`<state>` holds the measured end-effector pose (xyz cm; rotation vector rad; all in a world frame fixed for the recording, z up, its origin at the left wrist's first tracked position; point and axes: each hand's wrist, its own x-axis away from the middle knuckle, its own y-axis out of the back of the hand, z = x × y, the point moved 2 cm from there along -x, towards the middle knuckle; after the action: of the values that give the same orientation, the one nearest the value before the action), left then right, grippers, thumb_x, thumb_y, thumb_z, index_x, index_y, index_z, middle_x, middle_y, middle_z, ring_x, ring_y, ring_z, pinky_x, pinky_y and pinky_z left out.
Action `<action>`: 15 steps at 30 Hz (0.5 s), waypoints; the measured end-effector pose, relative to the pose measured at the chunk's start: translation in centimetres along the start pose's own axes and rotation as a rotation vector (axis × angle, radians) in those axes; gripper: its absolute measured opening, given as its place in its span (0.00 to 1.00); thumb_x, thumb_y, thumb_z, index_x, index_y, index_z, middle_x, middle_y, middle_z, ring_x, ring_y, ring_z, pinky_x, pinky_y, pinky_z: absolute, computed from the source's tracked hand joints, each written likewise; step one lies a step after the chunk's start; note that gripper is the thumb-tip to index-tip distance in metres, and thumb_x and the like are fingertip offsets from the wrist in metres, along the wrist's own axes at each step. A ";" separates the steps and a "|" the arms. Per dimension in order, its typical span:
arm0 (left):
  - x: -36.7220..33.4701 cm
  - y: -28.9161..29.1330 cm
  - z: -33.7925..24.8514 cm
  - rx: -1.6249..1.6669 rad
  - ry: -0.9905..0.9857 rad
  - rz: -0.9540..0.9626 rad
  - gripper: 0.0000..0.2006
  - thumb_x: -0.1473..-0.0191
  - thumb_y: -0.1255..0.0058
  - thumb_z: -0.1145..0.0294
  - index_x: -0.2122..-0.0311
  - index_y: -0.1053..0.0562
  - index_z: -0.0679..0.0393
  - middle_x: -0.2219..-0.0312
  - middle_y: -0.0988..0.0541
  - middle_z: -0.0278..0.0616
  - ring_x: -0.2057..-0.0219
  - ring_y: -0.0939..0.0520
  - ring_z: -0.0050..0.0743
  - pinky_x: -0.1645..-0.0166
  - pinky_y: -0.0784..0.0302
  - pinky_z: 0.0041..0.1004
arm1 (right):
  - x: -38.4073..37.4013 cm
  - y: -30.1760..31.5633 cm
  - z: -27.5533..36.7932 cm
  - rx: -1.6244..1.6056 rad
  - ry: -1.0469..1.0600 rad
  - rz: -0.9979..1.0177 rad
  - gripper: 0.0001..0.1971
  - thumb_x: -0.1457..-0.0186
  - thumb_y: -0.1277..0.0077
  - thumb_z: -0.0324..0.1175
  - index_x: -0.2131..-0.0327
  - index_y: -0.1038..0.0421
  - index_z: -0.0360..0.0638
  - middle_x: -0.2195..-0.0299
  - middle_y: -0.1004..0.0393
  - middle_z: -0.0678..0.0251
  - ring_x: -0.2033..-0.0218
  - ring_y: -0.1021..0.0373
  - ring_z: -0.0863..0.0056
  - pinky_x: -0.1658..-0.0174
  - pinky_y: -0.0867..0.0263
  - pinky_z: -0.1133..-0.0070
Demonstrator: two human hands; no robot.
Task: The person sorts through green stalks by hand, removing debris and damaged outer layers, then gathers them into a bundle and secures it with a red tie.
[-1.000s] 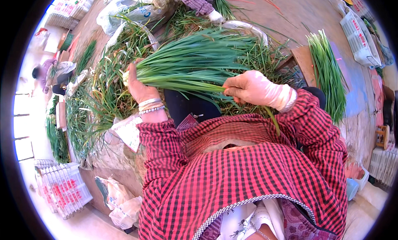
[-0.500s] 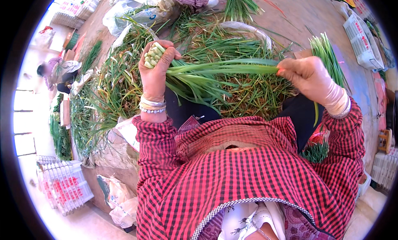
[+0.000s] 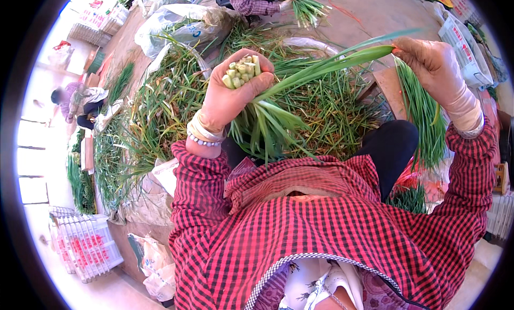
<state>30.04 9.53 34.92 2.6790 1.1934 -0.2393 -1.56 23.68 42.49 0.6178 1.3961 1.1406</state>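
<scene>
My left hand (image 3: 227,101), in a thin glove with a beaded bracelet at the wrist, is wrapped round a bunch of garlic greens (image 3: 243,72). Its pale cut stem ends point up beside the thumb, while the long green leaves hang below the fist. A few leaves (image 3: 348,61) stretch up to the right, and my gloved right hand (image 3: 436,69) pinches them near their tips. Under both hands lies a broad heap of loose green and yellowed leaves (image 3: 326,106). Just below my right hand is a pile of long greens (image 3: 423,117).
A brown board (image 3: 390,85) lies beside the heap. Beyond it, a co-worker's hand (image 3: 289,4) holds another bunch. A clear plastic bag (image 3: 179,26) stands far left, and a second person (image 3: 80,104) sits at the left. White crates (image 3: 88,246) and a white basket (image 3: 465,53) stand at the sides.
My right hand has moved up and right, drawing the leaves along. My left hand has shifted right and turned the stem ends. The co-worker at the top shows more, with the bunch held lower.
</scene>
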 end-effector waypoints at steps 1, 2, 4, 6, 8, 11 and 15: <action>-0.1 0.0 -0.5 0.035 0.027 0.010 0.08 0.47 0.43 0.75 0.62 0.28 0.62 0.73 0.23 0.31 0.71 0.23 0.15 0.64 0.27 0.19 | 0.2 0.1 -0.7 -0.037 0.008 -0.029 0.10 0.43 0.47 0.37 0.63 0.24 0.42 0.75 0.25 0.55 0.72 0.27 0.55 0.72 0.33 0.72; 0.0 0.1 -0.8 0.066 0.057 0.013 0.08 0.46 0.44 0.75 0.62 0.28 0.62 0.73 0.23 0.31 0.71 0.23 0.16 0.64 0.27 0.18 | 0.0 0.3 -0.5 -0.027 -0.007 -0.005 0.10 0.43 0.47 0.37 0.63 0.24 0.43 0.76 0.26 0.55 0.73 0.27 0.55 0.72 0.34 0.71; -0.6 0.7 0.2 -0.143 0.016 -0.114 0.08 0.46 0.42 0.72 0.64 0.27 0.61 0.73 0.22 0.31 0.73 0.24 0.15 0.65 0.27 0.19 | -0.4 0.9 0.1 -0.007 -0.039 0.042 0.10 0.43 0.46 0.38 0.63 0.24 0.44 0.77 0.26 0.55 0.74 0.28 0.55 0.73 0.34 0.70; -1.8 1.0 2.4 -0.550 -0.054 -0.273 0.07 0.46 0.42 0.71 0.65 0.27 0.61 0.73 0.22 0.31 0.73 0.24 0.15 0.66 0.27 0.19 | -0.5 0.5 0.7 0.113 0.106 0.088 0.11 0.44 0.46 0.39 0.63 0.24 0.45 0.78 0.27 0.55 0.75 0.28 0.55 0.74 0.35 0.69; -3.0 0.6 3.7 -0.518 -0.069 -0.289 0.08 0.46 0.42 0.70 0.63 0.25 0.62 0.73 0.19 0.31 0.72 0.20 0.17 0.67 0.25 0.20 | -0.5 1.2 1.3 0.222 0.158 0.102 0.11 0.44 0.46 0.40 0.63 0.24 0.46 0.79 0.28 0.55 0.76 0.29 0.55 0.74 0.35 0.68; -3.2 1.5 4.0 -0.105 -0.093 -0.188 0.08 0.46 0.42 0.69 0.65 0.25 0.62 0.76 0.21 0.33 0.77 0.20 0.22 0.71 0.25 0.21 | -1.3 2.2 1.3 0.176 0.138 0.025 0.11 0.44 0.46 0.39 0.63 0.23 0.43 0.76 0.25 0.55 0.75 0.27 0.57 0.71 0.32 0.70; -2.2 -1.9 -0.6 0.203 0.274 0.009 0.07 0.45 0.47 0.70 0.63 0.26 0.62 0.79 0.24 0.35 0.81 0.23 0.21 0.75 0.28 0.21 | -1.1 1.3 -0.7 -0.149 -0.268 0.135 0.16 0.43 0.45 0.38 0.58 0.26 0.33 0.67 0.21 0.56 0.65 0.25 0.75 0.59 0.32 0.78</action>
<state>27.23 9.37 35.81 2.9682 1.2935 0.0110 -2.36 23.03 44.05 0.7370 1.0446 1.2073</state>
